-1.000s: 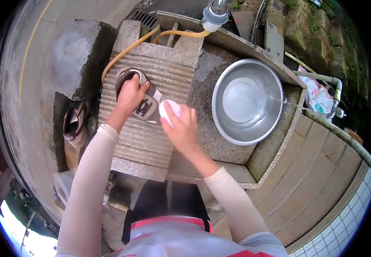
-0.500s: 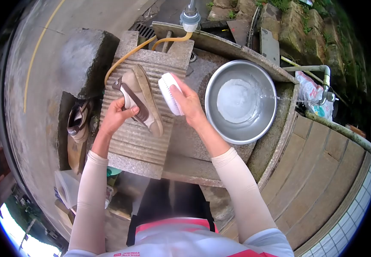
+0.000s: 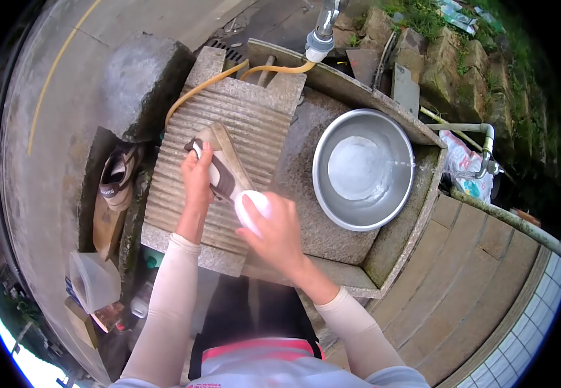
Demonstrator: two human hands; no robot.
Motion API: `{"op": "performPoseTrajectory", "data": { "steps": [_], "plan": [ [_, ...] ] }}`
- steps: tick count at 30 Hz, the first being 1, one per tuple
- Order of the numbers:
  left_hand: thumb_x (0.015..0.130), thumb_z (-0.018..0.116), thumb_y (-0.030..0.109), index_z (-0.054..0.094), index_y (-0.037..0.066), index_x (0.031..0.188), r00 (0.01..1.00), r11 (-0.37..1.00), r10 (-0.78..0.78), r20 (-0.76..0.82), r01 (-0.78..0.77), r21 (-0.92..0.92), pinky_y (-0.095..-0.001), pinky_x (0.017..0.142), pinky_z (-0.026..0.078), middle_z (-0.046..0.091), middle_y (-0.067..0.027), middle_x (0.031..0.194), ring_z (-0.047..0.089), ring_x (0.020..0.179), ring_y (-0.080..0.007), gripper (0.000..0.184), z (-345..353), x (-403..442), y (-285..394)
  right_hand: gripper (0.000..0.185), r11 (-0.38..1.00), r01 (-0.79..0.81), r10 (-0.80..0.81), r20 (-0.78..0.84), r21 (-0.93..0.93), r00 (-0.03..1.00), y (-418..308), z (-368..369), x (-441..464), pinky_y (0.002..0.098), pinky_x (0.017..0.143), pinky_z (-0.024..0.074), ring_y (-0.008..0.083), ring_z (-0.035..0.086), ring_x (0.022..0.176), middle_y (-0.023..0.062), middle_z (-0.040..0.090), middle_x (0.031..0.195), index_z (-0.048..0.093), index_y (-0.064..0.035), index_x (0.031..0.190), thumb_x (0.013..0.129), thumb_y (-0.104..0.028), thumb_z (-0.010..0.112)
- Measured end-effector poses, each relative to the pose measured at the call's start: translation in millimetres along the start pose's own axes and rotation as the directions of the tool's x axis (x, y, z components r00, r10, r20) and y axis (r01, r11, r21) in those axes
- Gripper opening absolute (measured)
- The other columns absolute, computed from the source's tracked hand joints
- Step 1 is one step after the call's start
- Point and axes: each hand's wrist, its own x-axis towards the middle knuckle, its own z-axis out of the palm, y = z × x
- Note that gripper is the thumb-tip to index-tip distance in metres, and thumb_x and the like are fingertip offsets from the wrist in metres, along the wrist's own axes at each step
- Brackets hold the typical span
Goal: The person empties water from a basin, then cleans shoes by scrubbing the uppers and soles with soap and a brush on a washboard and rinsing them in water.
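A brown and beige shoe (image 3: 227,155) lies tilted on its side over the ribbed stone washboard (image 3: 183,194), its sole edge showing on the right. My left hand (image 3: 198,176) is closed on the shoe's left side near the opening. In my right hand (image 3: 275,231) is a white and pink brush (image 3: 253,210), held against the lower end of the shoe. The fingers wrap round the brush, and its bristles are hidden.
A metal basin (image 3: 363,169) with water stands in the stone sink (image 3: 332,239), a tap (image 3: 487,165) running into it from the right. Another shoe (image 3: 119,178) rests in a trough at the left. A yellow hose (image 3: 206,84) crosses the washboard's top.
The brush has come down and left onto the lower end of the shoe. Half a second ago the two were apart. Earlier the shoe was upright; now it is turned on its side.
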Motion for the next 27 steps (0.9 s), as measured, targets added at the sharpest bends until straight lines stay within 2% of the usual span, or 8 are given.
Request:
{"op": "performPoseTrajectory", "data": {
  "steps": [3,7,10,14,20,23,25,27],
  "plan": [
    [0.098,0.052,0.037,0.061,0.001,0.109,0.998,0.997,-0.059,0.006,0.060,-0.050,-0.0281,0.073,0.050,0.065,-0.0053,0.096,0.061,0.082,-0.0123,0.039,3.2,0.4,-1.9,0.049,0.997,-0.074,0.074,-0.039,-0.008,0.997,1.8,25.3,27.3,0.0406,0.082,0.0452,0.0336,0.049,0.099,0.0154,0.053,0.115,0.061,-0.0135,0.125,0.080,-0.029,0.071],
    [0.100,0.049,0.035,0.061,0.001,0.109,0.997,0.997,-0.063,0.032,0.065,-0.048,-0.0286,0.073,0.050,0.065,-0.0054,0.096,0.061,0.084,-0.0128,0.038,8.8,15.3,2.7,0.040,0.993,-0.033,0.010,-0.193,-0.114,0.981,24.8,93.2,142.0,0.0400,0.078,0.0442,0.0310,0.048,0.092,0.0123,0.052,0.104,0.065,-0.0183,0.120,0.085,-0.035,0.063],
    [0.100,0.049,0.030,0.062,0.001,0.104,0.995,0.996,-0.094,0.023,0.094,-0.003,-0.0283,0.071,0.049,0.064,-0.0037,0.093,0.059,0.083,-0.0119,0.032,-1.2,17.4,4.8,0.041,0.989,0.064,-0.080,-0.113,-0.131,0.990,21.3,70.9,118.5,0.0405,0.078,0.0454,0.0311,0.048,0.093,0.0122,0.052,0.105,0.064,-0.0200,0.121,0.083,-0.035,0.064],
    [0.098,0.055,0.025,0.064,0.002,0.094,0.993,0.981,-0.091,-0.069,0.077,-0.177,-0.0265,0.067,0.046,0.063,-0.0013,0.087,0.055,0.075,-0.0093,0.025,21.8,15.9,-4.0,0.050,0.981,0.111,-0.094,0.112,-0.161,0.989,16.3,9.3,37.8,0.0385,0.077,0.0471,0.0285,0.048,0.092,0.0088,0.052,0.105,0.064,-0.0233,0.123,0.074,-0.033,0.072],
    [0.098,0.054,0.026,0.063,0.003,0.091,0.995,0.990,-0.098,-0.027,0.094,-0.105,-0.0257,0.065,0.043,0.058,0.0017,0.082,0.050,0.074,-0.0074,0.026,29.0,21.4,-6.6,0.040,0.973,0.019,-0.063,-0.184,-0.230,0.981,45.4,79.3,157.5,0.0392,0.075,0.0461,0.0311,0.050,0.091,0.0110,0.054,0.102,0.066,-0.0177,0.118,0.081,-0.030,0.066],
    [0.098,0.055,0.024,0.064,0.003,0.091,0.993,0.991,-0.103,-0.053,0.097,-0.094,-0.0265,0.065,0.044,0.060,0.0012,0.083,0.052,0.073,-0.0078,0.024,20.3,23.1,-11.0,0.040,0.984,0.031,-0.054,-0.126,-0.175,0.991,46.2,68.8,156.7,0.0401,0.073,0.0456,0.0311,0.049,0.090,0.0108,0.054,0.102,0.066,-0.0192,0.120,0.081,-0.030,0.066],
    [0.097,0.056,0.023,0.064,0.003,0.092,0.993,0.992,-0.081,-0.081,0.073,-0.106,-0.0267,0.065,0.044,0.061,0.0010,0.084,0.052,0.073,-0.0081,0.022,25.3,25.2,-13.8,0.042,0.977,0.138,-0.144,-0.024,-0.163,0.989,41.7,38.7,91.8,0.0402,0.074,0.0464,0.0309,0.049,0.090,0.0113,0.054,0.103,0.066,-0.0196,0.118,0.078,-0.030,0.068],
    [0.096,0.057,0.020,0.065,0.003,0.092,0.994,0.992,-0.077,-0.083,0.067,-0.110,-0.0254,0.065,0.043,0.061,0.0010,0.084,0.052,0.074,-0.0076,0.020,32.7,22.3,-12.9,0.044,0.990,0.090,-0.083,0.071,-0.107,0.994,28.3,8.0,49.7,0.0379,0.075,0.0468,0.0299,0.048,0.091,0.0109,0.053,0.106,0.066,-0.0214,0.120,0.077,-0.031,0.070]
  ]
}}
